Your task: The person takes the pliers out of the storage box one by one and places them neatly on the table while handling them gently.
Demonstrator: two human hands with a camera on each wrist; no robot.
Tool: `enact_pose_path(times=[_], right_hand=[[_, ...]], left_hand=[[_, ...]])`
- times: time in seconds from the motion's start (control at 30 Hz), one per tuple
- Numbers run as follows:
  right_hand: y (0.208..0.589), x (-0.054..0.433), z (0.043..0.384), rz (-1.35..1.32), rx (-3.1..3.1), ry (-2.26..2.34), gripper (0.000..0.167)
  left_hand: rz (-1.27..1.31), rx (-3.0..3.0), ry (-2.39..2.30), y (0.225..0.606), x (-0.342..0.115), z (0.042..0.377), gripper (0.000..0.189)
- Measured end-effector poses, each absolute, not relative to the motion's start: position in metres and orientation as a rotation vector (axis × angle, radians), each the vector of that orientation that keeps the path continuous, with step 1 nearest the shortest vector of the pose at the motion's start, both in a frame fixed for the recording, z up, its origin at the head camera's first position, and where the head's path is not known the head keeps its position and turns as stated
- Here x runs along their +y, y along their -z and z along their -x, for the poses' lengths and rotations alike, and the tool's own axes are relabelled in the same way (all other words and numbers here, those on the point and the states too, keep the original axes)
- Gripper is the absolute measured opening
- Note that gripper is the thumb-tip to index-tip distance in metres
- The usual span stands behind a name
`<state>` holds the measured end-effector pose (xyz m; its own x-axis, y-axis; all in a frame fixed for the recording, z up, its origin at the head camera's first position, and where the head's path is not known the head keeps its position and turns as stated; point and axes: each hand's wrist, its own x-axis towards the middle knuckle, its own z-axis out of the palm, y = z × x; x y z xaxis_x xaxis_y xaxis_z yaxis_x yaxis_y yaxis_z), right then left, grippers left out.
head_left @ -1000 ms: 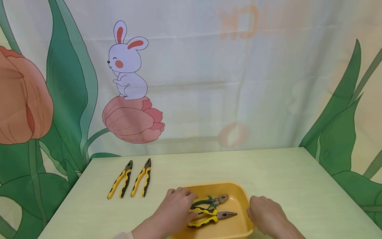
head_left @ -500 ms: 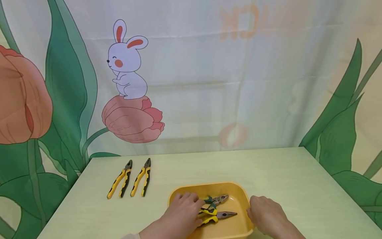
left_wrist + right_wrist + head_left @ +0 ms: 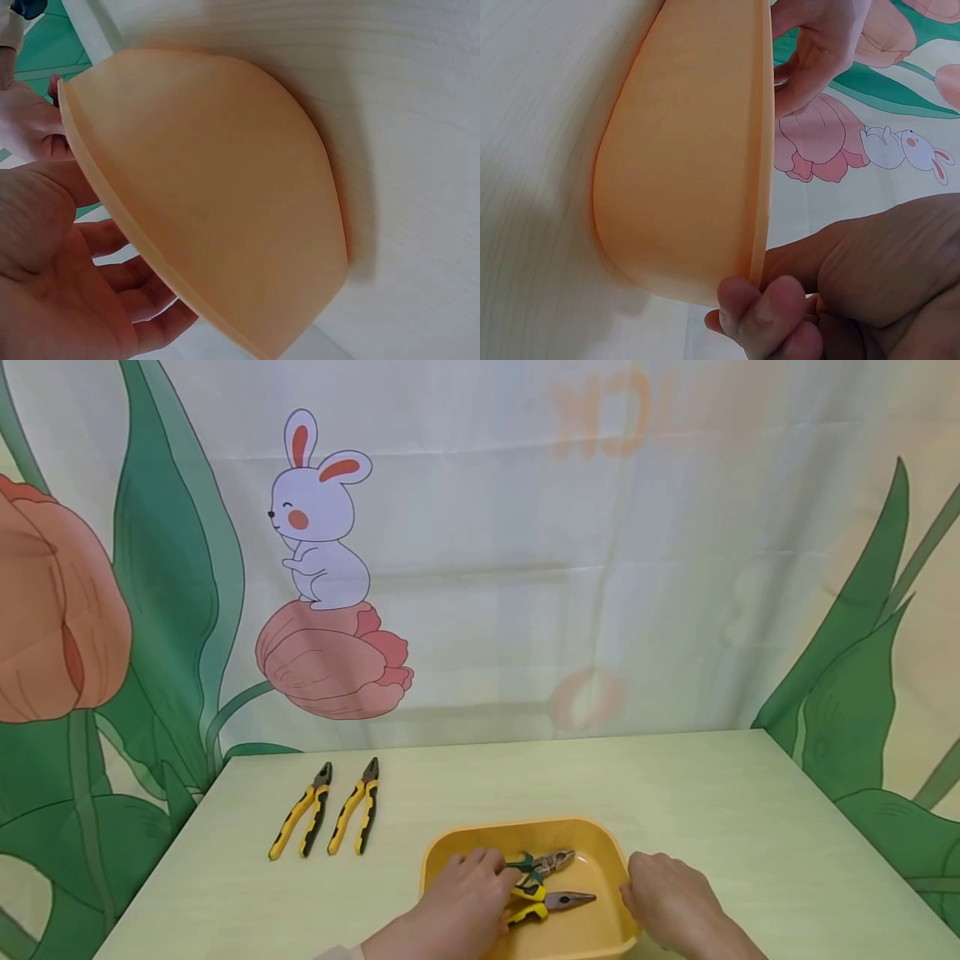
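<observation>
A yellow plastic tub [image 3: 585, 935] sits near the table's front edge. My right hand [image 3: 670, 897] pinches its right rim; in the right wrist view the fingers [image 3: 769, 315] are curled at the outer wall. Inside lie needle-nose pliers [image 3: 570, 900] with yellow-black handles and, behind them, green-handled pliers [image 3: 555, 860], both with jaws to the right. My left hand [image 3: 465, 902] reaches over the left rim and covers the ends of both pairs' handles. Its fingers bend down into the tub, but the wall hides the fingertips in the left wrist view, so any grip cannot be seen.
Two more pairs of yellow-black pliers, one [image 3: 303, 810] left of the other [image 3: 358, 806], lie side by side on the pale table [image 3: 712, 802], left of the tub. A printed curtain [image 3: 480, 610] with a rabbit and tulips hangs behind the table.
My left hand has shifted right and slightly down, further over the pliers' handles. The tub, the pliers and my right hand have stayed in place.
</observation>
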<state>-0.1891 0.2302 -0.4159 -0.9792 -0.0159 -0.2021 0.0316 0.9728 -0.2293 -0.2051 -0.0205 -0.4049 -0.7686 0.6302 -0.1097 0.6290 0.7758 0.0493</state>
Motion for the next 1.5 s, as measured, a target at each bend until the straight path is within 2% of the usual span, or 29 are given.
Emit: enact_pose_path(times=[0.63, 1.03, 1.5], right_hand=[[0.415, 0.230, 0.189, -0.019, 2.905, 0.331, 0.030], [0.414, 0.229, 0.188, -0.002, 2.938, 0.322, 0.029], [0.413, 0.229, 0.187, 0.013, 2.953, 0.320, 0.028]], left_hand=[[-1.038, 2.805, 0.108, 0.419, -0.016, 0.210, 0.046], [-1.020, 2.857, 0.131, 0.422, -0.012, 0.208, 0.031], [-1.045, 2.875, 0.164, 0.429, -0.011, 0.209, 0.030]])
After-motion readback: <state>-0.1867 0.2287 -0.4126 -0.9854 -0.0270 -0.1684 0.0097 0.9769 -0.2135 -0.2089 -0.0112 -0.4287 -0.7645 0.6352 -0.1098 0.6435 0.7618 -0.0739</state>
